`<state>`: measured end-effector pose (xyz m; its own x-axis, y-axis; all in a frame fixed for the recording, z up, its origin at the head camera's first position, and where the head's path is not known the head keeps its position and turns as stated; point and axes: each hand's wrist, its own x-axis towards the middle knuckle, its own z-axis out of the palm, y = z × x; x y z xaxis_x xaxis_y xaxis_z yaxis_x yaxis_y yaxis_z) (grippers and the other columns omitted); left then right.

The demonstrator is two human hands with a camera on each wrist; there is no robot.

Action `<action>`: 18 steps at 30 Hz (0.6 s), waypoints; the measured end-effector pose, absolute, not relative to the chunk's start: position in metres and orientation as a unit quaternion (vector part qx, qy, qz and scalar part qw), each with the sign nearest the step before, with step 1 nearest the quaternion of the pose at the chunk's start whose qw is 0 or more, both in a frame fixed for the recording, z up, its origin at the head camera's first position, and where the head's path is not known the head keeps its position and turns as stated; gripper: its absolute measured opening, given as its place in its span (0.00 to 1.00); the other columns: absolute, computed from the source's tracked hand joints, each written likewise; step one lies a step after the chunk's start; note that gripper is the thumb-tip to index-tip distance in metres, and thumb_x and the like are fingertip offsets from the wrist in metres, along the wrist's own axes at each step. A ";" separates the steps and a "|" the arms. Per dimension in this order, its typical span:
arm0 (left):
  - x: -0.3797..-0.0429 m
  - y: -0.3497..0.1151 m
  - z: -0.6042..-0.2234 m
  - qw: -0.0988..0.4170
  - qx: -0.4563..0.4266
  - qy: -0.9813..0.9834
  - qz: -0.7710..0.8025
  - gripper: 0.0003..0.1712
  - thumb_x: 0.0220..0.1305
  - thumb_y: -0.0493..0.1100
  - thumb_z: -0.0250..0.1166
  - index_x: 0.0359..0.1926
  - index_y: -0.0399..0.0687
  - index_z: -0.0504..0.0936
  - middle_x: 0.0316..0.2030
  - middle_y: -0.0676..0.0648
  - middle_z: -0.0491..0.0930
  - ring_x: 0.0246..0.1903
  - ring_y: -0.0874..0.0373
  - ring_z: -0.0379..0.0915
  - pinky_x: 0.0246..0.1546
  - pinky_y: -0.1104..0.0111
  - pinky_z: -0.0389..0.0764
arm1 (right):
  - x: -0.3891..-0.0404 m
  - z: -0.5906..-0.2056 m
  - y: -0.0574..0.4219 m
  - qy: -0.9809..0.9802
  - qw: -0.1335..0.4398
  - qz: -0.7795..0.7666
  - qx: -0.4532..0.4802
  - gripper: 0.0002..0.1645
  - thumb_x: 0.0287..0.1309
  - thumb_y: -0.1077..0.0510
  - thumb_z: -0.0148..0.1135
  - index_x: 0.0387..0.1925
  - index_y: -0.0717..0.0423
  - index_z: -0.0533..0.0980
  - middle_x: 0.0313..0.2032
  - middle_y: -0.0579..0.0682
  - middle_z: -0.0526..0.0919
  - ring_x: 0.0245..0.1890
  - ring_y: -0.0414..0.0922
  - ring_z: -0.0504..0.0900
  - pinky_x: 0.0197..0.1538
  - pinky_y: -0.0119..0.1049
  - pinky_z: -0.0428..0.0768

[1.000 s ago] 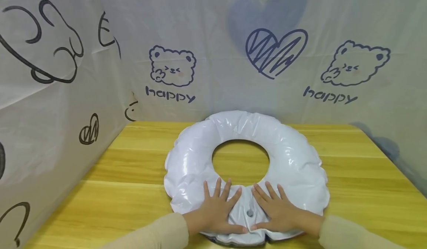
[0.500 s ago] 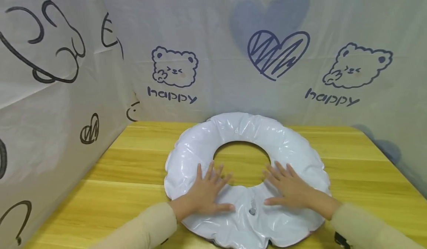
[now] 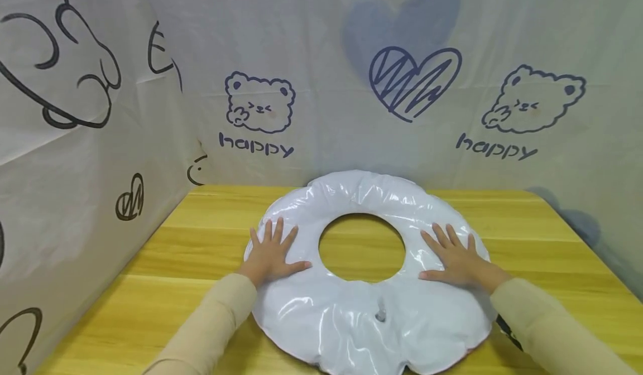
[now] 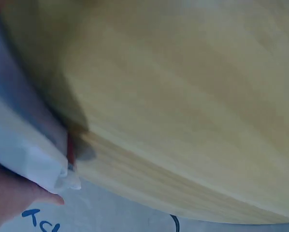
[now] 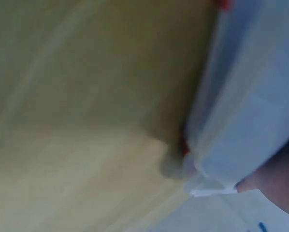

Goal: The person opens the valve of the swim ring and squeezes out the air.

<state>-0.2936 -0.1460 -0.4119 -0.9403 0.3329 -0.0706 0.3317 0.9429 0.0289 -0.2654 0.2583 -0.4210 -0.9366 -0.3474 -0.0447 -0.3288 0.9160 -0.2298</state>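
Observation:
A white inflatable swim ring [image 3: 351, 313] lies flat on the wooden table, its surface creased and its front edge puckered. A small clear valve [image 3: 380, 311] shows on its front part. On the ring's left side my left hand [image 3: 273, 252] rests with fingers spread. My right hand [image 3: 454, 258] lies on the right side, fingers likewise apart and straight. In the left wrist view, the ring's edge [image 4: 23, 140] and part of the hand [image 4: 14, 198] appear at the left. The right wrist view is blurred, with the ring [image 5: 251, 106] beside the hand [image 5: 275, 179].
The yellow wooden table [image 3: 176, 274] extends to both sides of the ring. A pale printed cloth [image 3: 326, 124] hangs behind it and another along the left. A dark object [image 3: 508, 333] is partly hidden near the right sleeve.
Both hands have slid from beside the valve at the front outward and back to the ring's opposite sides. The front of the ring now looks fuller and spreads nearer to me.

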 end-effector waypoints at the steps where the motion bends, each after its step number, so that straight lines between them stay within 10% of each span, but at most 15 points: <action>1: -0.294 -0.147 -0.415 0.045 0.167 0.985 0.003 0.53 0.54 0.76 0.48 0.72 0.52 0.48 0.71 0.32 0.38 0.70 0.32 0.32 0.60 0.31 0.37 | -0.266 -0.424 0.259 0.978 0.051 -0.114 -0.167 0.60 0.47 0.27 0.56 0.70 0.58 0.49 0.71 0.67 0.39 0.68 0.70 0.35 0.58 0.75 0.29; 18: -0.307 -0.150 -0.428 0.108 0.160 0.981 0.011 0.54 0.51 0.80 0.44 0.71 0.56 0.52 0.71 0.37 0.48 0.70 0.36 0.43 0.61 0.33 0.43 | -0.272 -0.425 0.259 0.967 0.150 -0.139 -0.150 0.56 0.51 0.28 0.54 0.70 0.54 0.49 0.70 0.67 0.41 0.68 0.70 0.37 0.55 0.77 0.30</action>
